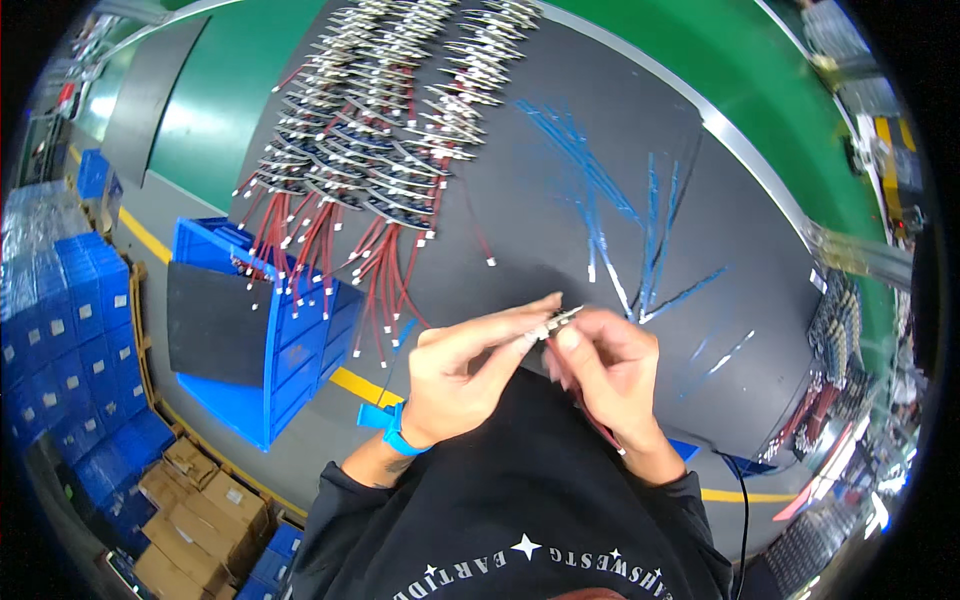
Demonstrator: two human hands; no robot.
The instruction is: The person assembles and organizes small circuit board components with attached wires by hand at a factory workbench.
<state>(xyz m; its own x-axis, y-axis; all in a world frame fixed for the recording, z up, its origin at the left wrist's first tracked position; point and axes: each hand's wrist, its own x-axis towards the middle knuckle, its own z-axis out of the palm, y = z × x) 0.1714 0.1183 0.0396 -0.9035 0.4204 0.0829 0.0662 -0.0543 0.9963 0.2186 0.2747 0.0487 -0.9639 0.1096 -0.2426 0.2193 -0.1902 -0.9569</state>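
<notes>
In front of my chest, my left hand (452, 372) pinches one end of a thin pale strip with red wires (560, 321) between thumb and fingers. At the other end, my right hand (615, 372) is closed on the same strip, thumb on top. Red wires run down below the right hand, and fingers hide much of the piece. A blue wrist strap (392, 428) circles my left wrist. Beyond the left hand, stacked rows of similar strips (400, 150) lie on the dark mat, their red leads (385, 265) ending in small white connectors.
Thin blue film strips (585, 165) lie scattered on the dark mat (520, 215). A blue bin (300, 350) stands at the table's left edge. More wired strips (835, 325) are heaped at the far right. Blue crates (85, 340) and cardboard boxes (205, 520) stand left.
</notes>
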